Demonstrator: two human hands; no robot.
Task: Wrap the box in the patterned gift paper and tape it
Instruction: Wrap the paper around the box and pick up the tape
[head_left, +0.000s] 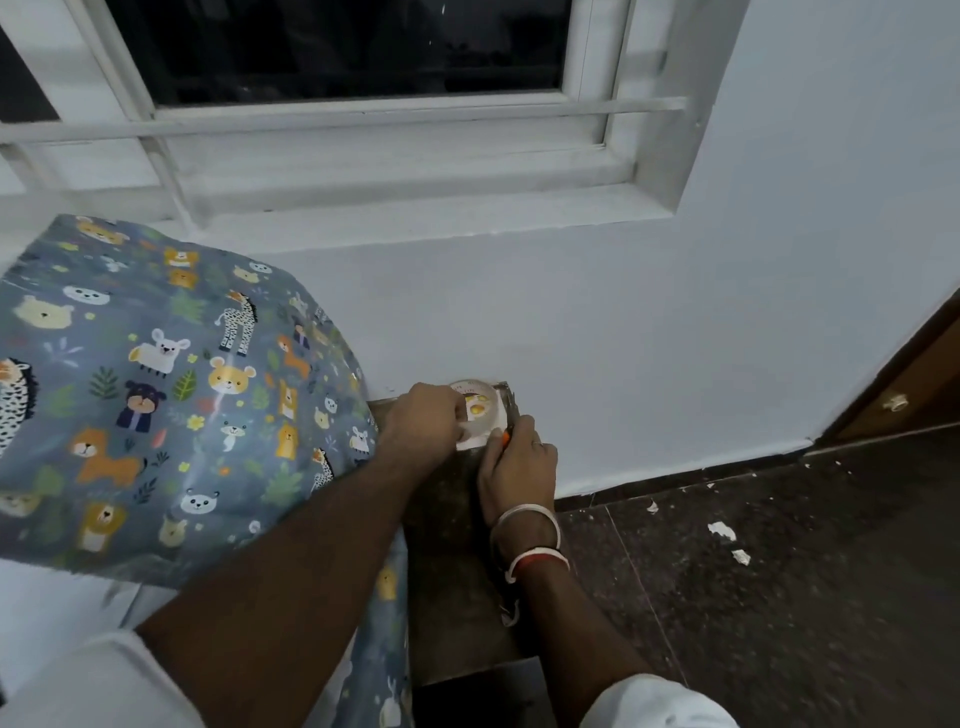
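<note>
The grey-blue gift paper (171, 395) with cartoon animals bulges up at the left and hangs over the table's edge. The box itself is hidden. At the table's far right corner, my left hand (426, 418) grips a clear tape roll (480, 410) with a white and yellow core label. My right hand (514, 465) is just right of the roll, closed around a small orange-handled cutting tool (505, 435) whose tip reaches the roll's edge. I cannot tell whether it is scissors or a knife.
A dark stone table top (452, 545) carries the roll and the paper. A white wall and a barred window (332, 109) stand close behind. The dark floor (779, 571) to the right has white paper scraps (722, 530) on it. A brown wooden door (904, 384) is at the far right.
</note>
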